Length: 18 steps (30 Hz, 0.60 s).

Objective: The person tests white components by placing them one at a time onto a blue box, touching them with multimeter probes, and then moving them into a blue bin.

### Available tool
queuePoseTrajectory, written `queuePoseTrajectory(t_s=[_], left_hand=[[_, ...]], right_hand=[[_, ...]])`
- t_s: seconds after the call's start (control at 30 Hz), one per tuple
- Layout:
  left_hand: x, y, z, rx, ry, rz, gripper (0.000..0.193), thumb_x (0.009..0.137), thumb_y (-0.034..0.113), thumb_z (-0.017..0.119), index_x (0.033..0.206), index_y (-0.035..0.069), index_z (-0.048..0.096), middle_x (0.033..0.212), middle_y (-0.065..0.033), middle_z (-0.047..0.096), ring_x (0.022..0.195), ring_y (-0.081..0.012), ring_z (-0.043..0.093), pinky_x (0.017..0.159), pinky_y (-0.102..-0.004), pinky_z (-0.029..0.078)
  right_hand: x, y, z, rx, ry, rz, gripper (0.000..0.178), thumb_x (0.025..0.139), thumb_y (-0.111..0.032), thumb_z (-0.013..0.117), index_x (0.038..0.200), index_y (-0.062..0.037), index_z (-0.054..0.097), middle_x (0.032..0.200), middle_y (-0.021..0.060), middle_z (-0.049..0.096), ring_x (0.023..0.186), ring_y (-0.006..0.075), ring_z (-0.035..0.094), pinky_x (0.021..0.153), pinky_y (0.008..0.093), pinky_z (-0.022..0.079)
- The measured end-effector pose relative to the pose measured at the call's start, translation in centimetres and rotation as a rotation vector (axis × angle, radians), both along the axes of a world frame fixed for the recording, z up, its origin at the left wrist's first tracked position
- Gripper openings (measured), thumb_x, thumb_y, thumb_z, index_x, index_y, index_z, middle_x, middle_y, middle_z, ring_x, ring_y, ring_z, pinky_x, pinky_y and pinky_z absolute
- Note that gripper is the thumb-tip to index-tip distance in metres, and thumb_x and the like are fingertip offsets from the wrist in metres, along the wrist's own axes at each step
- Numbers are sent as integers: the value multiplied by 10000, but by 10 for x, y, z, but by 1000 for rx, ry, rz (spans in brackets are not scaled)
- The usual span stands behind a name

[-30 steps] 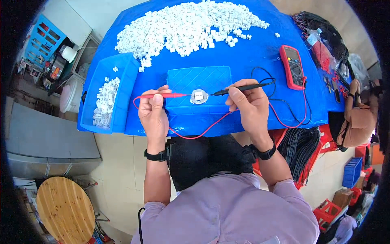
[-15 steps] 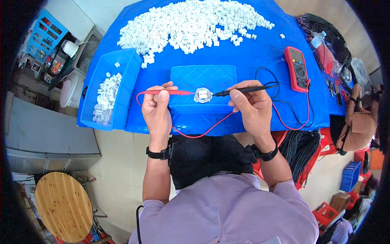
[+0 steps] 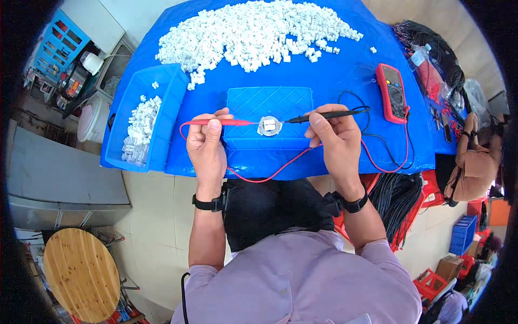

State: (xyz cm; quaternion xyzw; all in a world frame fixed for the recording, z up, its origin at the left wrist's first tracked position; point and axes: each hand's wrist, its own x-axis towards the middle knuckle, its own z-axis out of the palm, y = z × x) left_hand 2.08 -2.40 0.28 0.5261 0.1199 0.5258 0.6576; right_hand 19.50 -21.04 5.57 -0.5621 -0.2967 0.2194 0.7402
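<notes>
My left hand (image 3: 208,151) pinches a red test probe (image 3: 236,122), its tip pointing right. In my right hand (image 3: 340,146) is a black test probe (image 3: 300,118), its tip aimed left. Between the two tips a small white part (image 3: 270,125) rests on a round, pale disc (image 3: 261,131). Whether either tip touches the part is too small to tell. The disc sits on a blue plastic box (image 3: 270,100) in front of me. Red and black leads run from the probes; a red multimeter (image 3: 392,93) lies at the right with leads attached.
A large heap of small white parts (image 3: 253,32) covers the far side of the blue-covered table (image 3: 210,100). On the left, a tilted blue bin (image 3: 175,102) holds more of them. Black cables (image 3: 396,194) fill a red crate by my right side. Another person (image 3: 475,167) is at far right.
The black probe has tilted slightly, its tip a little higher than before. My left hand and the red probe have barely moved, and the white part stays in place.
</notes>
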Motion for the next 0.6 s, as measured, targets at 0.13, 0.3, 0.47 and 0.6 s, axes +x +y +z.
queuePoseTrajectory(t_s=[0.13, 0.3, 0.47, 0.6], left_hand=[[-2, -1, 0, -9, -25, -14, 133, 1020, 111, 672, 1126, 44, 627, 1151, -225, 716, 1108, -259, 697, 1027, -393, 508], [-2, -3, 0, 12, -2, -23, 138, 1013, 95, 677, 1131, 45, 628, 1164, -229, 713, 1089, -257, 706, 1020, -391, 514], [-1, -5, 1, -1, 12, -12, 137, 1010, 87, 678, 1130, 45, 628, 1188, -236, 705, 1045, -246, 718, 1013, -386, 519], [-1, -6, 2, -9, 13, -20, 141, 1008, 89, 681, 1132, 44, 629, 1204, -240, 699, 1028, -237, 722, 1013, -383, 518]], right_hand=[[0, 0, 2, -22, -12, 0, 158, 1012, -118, 688, 1129, -20, 645, 907, 66, 712, 738, 93, 665, 587, 223, 523], [1, 1, 4, -75, -41, 15, 158, 1013, -116, 685, 1132, -21, 643, 918, 67, 722, 730, 84, 658, 573, 213, 512], [1, 2, 3, -71, -38, 8, 158, 1013, -116, 685, 1134, -24, 642, 950, 70, 736, 728, 78, 657, 564, 207, 504], [2, 1, 4, -74, -49, 16, 157, 1012, -116, 688, 1132, -26, 643, 972, 72, 744, 726, 77, 656, 562, 206, 501]])
